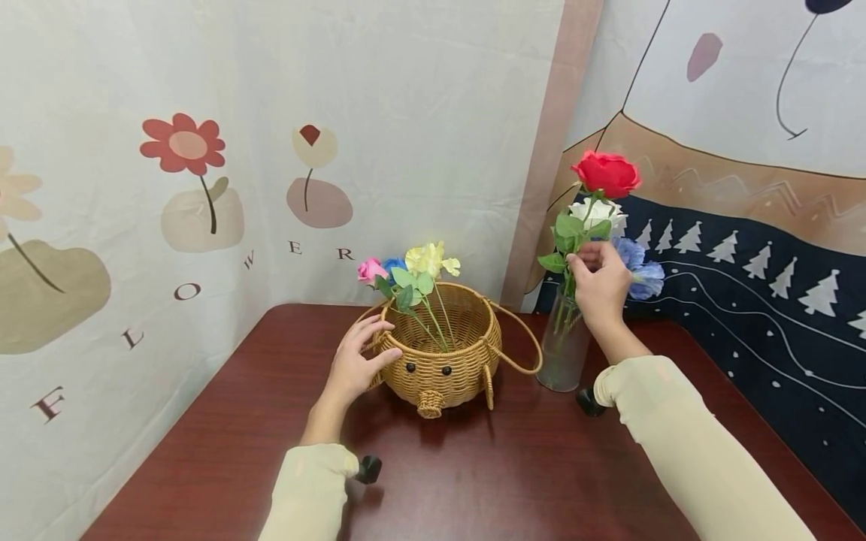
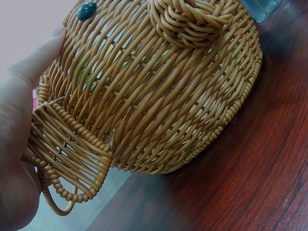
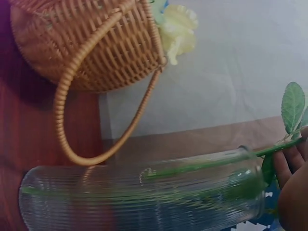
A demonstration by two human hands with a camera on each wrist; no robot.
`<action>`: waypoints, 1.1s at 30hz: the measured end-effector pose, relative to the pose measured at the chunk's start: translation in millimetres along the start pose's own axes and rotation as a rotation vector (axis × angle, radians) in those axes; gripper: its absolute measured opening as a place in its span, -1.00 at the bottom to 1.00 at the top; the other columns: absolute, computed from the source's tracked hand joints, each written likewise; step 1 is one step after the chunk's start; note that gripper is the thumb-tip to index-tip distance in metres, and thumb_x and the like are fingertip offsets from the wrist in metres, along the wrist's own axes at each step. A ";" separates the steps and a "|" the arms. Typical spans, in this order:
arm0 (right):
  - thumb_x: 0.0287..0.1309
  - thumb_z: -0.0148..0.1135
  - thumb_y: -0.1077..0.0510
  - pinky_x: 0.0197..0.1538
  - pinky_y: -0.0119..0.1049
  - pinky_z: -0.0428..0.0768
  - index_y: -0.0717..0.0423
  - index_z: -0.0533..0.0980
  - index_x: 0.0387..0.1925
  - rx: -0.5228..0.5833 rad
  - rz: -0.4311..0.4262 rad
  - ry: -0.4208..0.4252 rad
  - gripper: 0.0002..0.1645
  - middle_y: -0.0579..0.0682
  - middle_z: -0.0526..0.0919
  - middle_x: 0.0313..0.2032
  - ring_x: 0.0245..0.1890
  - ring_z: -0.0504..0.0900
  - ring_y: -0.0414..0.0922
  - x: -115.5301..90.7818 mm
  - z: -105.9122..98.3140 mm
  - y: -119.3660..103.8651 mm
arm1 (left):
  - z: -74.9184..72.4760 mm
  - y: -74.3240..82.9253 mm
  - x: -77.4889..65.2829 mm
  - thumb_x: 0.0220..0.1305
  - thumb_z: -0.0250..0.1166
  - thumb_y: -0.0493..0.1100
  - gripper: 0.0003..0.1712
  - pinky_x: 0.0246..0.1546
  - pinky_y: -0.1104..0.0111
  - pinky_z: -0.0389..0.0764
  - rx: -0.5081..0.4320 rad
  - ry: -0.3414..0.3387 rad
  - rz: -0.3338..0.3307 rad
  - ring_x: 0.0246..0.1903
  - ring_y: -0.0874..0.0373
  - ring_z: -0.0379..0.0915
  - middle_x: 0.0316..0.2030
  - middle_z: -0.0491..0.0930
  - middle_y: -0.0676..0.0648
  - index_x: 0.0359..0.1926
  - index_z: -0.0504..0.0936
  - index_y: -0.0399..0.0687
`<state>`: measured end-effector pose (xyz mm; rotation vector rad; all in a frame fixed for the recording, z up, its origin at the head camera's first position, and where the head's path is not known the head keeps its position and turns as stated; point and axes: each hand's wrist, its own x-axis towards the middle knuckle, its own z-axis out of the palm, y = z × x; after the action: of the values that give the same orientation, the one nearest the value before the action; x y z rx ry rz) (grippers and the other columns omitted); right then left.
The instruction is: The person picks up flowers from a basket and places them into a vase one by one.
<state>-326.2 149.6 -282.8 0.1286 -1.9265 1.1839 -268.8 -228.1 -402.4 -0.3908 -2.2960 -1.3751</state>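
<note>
A wicker basket (image 1: 440,383) with bead eyes and a woven snout stands mid-table, holding pink (image 1: 370,270), blue and yellow (image 1: 428,259) artificial flowers. My left hand (image 1: 355,357) rests against its left rim, thumb along the front, fairly straight in the left wrist view; its other fingers are hidden there. My right hand (image 1: 601,285) pinches the leafy stem (image 3: 276,148) of a red rose (image 1: 607,174) above a clear ribbed glass vase (image 1: 561,353). In the right wrist view, that stem's lower end sits inside the vase, above its bottom. White (image 1: 598,214) and blue (image 1: 639,270) flowers show beside this hand.
The basket's looped handle (image 1: 531,338) sticks out close to the vase. Both stand on a dark red wooden table (image 1: 467,481). Printed cloths (image 1: 419,113) hang behind and at the sides. Small black devices (image 1: 368,469) are at both wrists.
</note>
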 end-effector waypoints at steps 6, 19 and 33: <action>0.16 0.35 0.21 -0.28 -0.57 0.44 0.28 0.52 -0.17 -0.002 -0.019 -0.004 -0.74 0.12 0.70 -0.28 -0.37 0.53 -0.38 -7.8 1.1 7.1 | -0.4 0.5 -0.6 0.11 0.47 0.01 -0.53 0.20 0.01 0.37 0.023 -0.001 -0.010 0.33 -0.05 0.15 0.32 0.33 -0.07 0.06 0.62 0.06; 0.12 0.35 0.30 -0.24 -0.48 0.39 0.26 0.54 -0.26 -0.039 -0.100 -0.006 -0.84 0.14 0.67 -0.33 -0.33 0.60 -0.04 -18.9 2.6 15.2 | -0.2 -1.3 0.8 0.10 0.48 0.01 -0.52 0.20 0.04 0.38 0.021 0.003 0.001 0.33 -0.04 0.15 0.31 0.34 -0.07 0.06 0.62 0.08; 0.04 0.29 0.43 -0.32 -0.57 0.43 0.34 0.55 -0.28 0.034 -0.159 -0.017 -0.85 0.18 0.68 -0.38 -0.45 0.49 -0.38 -27.4 3.4 19.1 | 0.1 -1.3 0.8 0.10 0.48 0.01 -0.53 0.22 0.00 0.33 0.040 0.007 -0.012 0.33 -0.03 0.15 0.31 0.35 -0.04 0.05 0.62 0.10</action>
<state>-320.1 148.6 -315.8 0.3060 -1.8740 1.1126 -270.0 -228.6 -403.0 -0.3595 -2.3194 -1.3324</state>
